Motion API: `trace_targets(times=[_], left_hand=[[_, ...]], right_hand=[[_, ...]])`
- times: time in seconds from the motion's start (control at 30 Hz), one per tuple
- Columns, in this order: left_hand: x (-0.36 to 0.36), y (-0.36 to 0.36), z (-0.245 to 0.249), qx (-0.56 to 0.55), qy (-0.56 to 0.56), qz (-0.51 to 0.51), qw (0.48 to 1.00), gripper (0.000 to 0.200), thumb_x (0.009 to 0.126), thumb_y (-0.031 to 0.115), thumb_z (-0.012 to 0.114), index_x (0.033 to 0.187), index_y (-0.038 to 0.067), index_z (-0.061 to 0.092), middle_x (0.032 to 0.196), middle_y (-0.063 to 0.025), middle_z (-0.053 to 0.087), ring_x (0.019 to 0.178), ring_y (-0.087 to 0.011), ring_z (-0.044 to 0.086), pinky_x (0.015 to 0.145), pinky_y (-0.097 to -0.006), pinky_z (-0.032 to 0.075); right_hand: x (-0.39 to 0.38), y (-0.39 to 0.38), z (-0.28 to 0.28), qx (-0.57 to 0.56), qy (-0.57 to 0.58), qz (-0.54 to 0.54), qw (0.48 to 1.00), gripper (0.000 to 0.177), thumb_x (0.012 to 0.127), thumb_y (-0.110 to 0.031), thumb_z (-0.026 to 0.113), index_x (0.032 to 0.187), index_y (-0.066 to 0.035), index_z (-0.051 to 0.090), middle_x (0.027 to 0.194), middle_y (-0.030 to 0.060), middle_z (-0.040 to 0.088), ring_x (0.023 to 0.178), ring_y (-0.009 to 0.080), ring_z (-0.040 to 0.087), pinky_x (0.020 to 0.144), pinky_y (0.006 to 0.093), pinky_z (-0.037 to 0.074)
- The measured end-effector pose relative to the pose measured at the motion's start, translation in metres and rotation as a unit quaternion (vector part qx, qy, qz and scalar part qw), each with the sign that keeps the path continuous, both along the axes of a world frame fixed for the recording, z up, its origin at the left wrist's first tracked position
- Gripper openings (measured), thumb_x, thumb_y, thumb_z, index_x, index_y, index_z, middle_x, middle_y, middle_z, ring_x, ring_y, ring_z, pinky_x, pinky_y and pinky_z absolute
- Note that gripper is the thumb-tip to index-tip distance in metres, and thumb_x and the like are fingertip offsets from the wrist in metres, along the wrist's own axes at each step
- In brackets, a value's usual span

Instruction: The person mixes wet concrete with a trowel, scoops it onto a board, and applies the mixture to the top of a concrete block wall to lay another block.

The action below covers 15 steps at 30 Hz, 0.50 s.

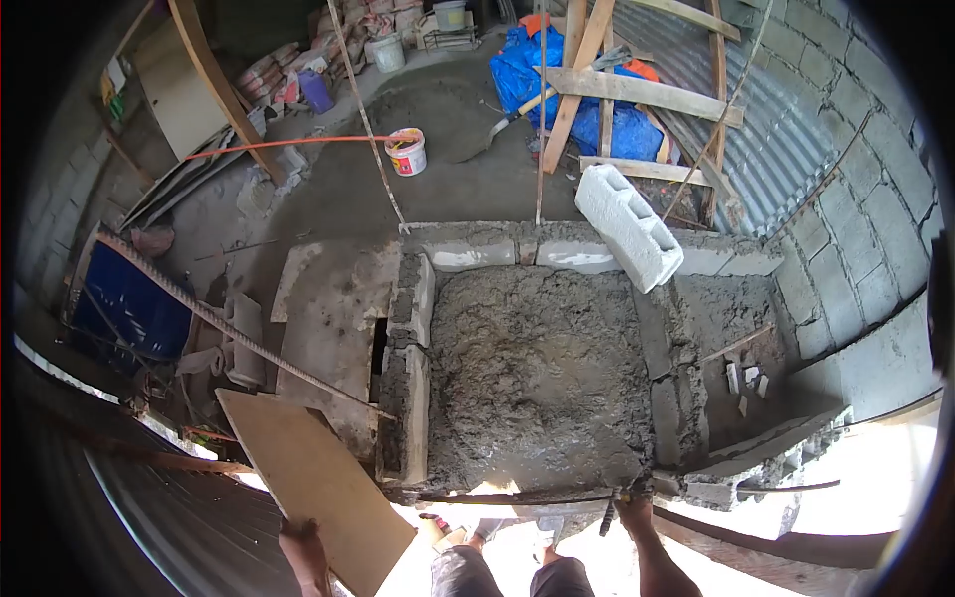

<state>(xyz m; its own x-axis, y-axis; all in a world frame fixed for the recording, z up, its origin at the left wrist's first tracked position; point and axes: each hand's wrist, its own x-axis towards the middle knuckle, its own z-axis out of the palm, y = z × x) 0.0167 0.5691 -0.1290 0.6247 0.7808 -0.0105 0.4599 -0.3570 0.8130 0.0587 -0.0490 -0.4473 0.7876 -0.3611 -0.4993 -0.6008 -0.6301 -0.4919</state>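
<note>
My left hand point(302, 545) is closed on the lower left edge of a flat tan board point(313, 473), which slants beside the block wall. At the near right corner of a low concrete block enclosure point(414, 398), my right hand point(634, 508) is wrapped around what looks like a short-looking steel rebar point(607, 517); its fingers are partly hidden. Wet grey concrete point(537, 378) with a rough, lumpy surface fills the enclosure, with a watery patch near me. A pale hollow concrete block point(629, 227) lies tilted across the far right part of the wall.
A long rebar point(249, 343) slants out at left. Beyond the wall are a white bucket point(406, 154), a shovel point(487, 139), a blue tarp point(622, 129) and wooden planks point(647, 90). Several rubble pieces point(746, 378) lie in the right compartment.
</note>
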Motion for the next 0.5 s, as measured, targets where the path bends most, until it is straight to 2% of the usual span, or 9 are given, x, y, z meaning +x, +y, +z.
trace_targets(times=[0.07, 0.1, 0.13, 0.23, 0.27, 0.33, 0.37, 0.43, 0.5], left_hand=[[-0.024, -0.024, 0.044, 0.003, -0.012, -0.015, 1.0, 0.045, 0.078, 0.001, 0.064, 0.122, -0.005, 0.055, 0.105, -0.0178, 0.067, 0.094, -0.0234, 0.066, 0.086, -0.0352, 0.05], [-0.037, -0.035, 0.068, 0.053, 0.024, -0.032, 0.998, 0.02, 0.084, 0.01, 0.062, 0.099, -0.002, 0.059, 0.085, -0.0116, 0.064, 0.075, -0.0224, 0.063, 0.067, -0.0352, 0.048], [-0.047, -0.045, 0.086, 0.102, 0.059, -0.048, 0.992, 0.022, 0.089, 0.019, 0.061, 0.076, 0.002, 0.062, 0.066, -0.0054, 0.061, 0.055, -0.0214, 0.059, 0.048, -0.0352, 0.045], [-0.095, -0.06, 0.111, 0.158, 0.121, -0.143, 0.97, 0.014, 0.087, 0.013, 0.059, 0.082, 0.001, 0.064, 0.071, -0.0106, 0.066, 0.06, -0.0242, 0.064, 0.051, -0.0361, 0.049], [-0.115, -0.063, 0.112, 0.163, 0.116, -0.125, 0.972, 0.014, 0.087, 0.013, 0.059, 0.082, 0.001, 0.064, 0.071, -0.0106, 0.066, 0.06, -0.0242, 0.064, 0.051, -0.0361, 0.049], [-0.157, -0.07, 0.108, 0.104, 0.158, -0.138, 0.972, 0.018, 0.088, 0.016, 0.06, 0.098, 0.002, 0.065, 0.074, -0.0134, 0.068, 0.063, -0.0262, 0.067, 0.051, -0.0375, 0.051], [-0.176, -0.075, 0.104, 0.233, 0.285, -0.141, 0.919, 0.027, 0.092, 0.02, 0.058, 0.114, 0.004, 0.06, 0.071, -0.0112, 0.067, 0.061, -0.0245, 0.067, 0.048, -0.0342, 0.051], [-0.182, -0.107, 0.133, 0.187, 0.287, -0.159, 0.926, 0.027, 0.093, 0.022, 0.057, 0.113, 0.004, 0.062, 0.074, -0.0126, 0.068, 0.064, -0.0257, 0.067, 0.052, -0.0362, 0.051], [-0.178, -0.134, 0.156, 0.163, 0.283, -0.174, 0.929, 0.027, 0.093, 0.024, 0.056, 0.112, 0.005, 0.063, 0.078, -0.014, 0.068, 0.066, -0.0268, 0.068, 0.057, -0.0381, 0.052]], right_hand=[[0.007, -0.002, 0.025, -0.009, -0.03, 0.034, 0.999, 0.032, 0.075, -0.028, 0.075, 0.091, -0.001, 0.067, 0.068, 0.0108, 0.066, 0.062, 0.0215, 0.066, 0.058, 0.0391, 0.052], [0.004, -0.002, 0.038, -0.018, -0.047, 0.064, 0.997, 0.033, 0.075, -0.029, 0.076, 0.092, -0.002, 0.068, 0.072, 0.0121, 0.068, 0.064, 0.0218, 0.067, 0.059, 0.0388, 0.053], [0.001, -0.004, 0.048, -0.019, -0.057, 0.061, 0.996, 0.033, 0.075, -0.029, 0.076, 0.092, -0.002, 0.068, 0.072, 0.0121, 0.068, 0.064, 0.0219, 0.067, 0.059, 0.0388, 0.053], [0.004, -0.014, 0.064, -0.094, -0.072, 0.175, 0.977, 0.04, 0.076, -0.032, 0.076, 0.101, -0.002, 0.066, 0.074, 0.0128, 0.069, 0.066, 0.0246, 0.068, 0.061, 0.0413, 0.053], [-0.004, -0.024, 0.051, -0.09, -0.083, 0.189, 0.974, 0.04, 0.076, -0.032, 0.076, 0.101, -0.002, 0.066, 0.074, 0.0128, 0.069, 0.066, 0.0246, 0.068, 0.061, 0.0413, 0.053], [-0.003, -0.033, 0.04, 0.007, -0.002, 0.163, 0.987, 0.043, 0.08, -0.039, 0.072, 0.101, -0.002, 0.066, 0.072, 0.0119, 0.069, 0.064, 0.0258, 0.068, 0.062, 0.0419, 0.053], [0.0, -0.031, 0.042, 0.011, -0.008, 0.182, 0.983, 0.043, 0.08, -0.039, 0.072, 0.101, -0.002, 0.066, 0.072, 0.0119, 0.069, 0.064, 0.0258, 0.068, 0.062, 0.0419, 0.053], [-0.01, -0.026, 0.061, 0.105, 0.049, 0.086, 0.99, 0.043, 0.083, -0.044, 0.069, 0.087, -0.002, 0.069, 0.067, 0.0105, 0.068, 0.06, 0.0237, 0.068, 0.059, 0.0404, 0.053], [-0.014, -0.025, 0.048, 0.039, 0.019, 0.139, 0.989, 0.043, 0.082, -0.045, 0.07, 0.08, -0.002, 0.069, 0.064, 0.0103, 0.067, 0.059, 0.0226, 0.067, 0.057, 0.0397, 0.052]])
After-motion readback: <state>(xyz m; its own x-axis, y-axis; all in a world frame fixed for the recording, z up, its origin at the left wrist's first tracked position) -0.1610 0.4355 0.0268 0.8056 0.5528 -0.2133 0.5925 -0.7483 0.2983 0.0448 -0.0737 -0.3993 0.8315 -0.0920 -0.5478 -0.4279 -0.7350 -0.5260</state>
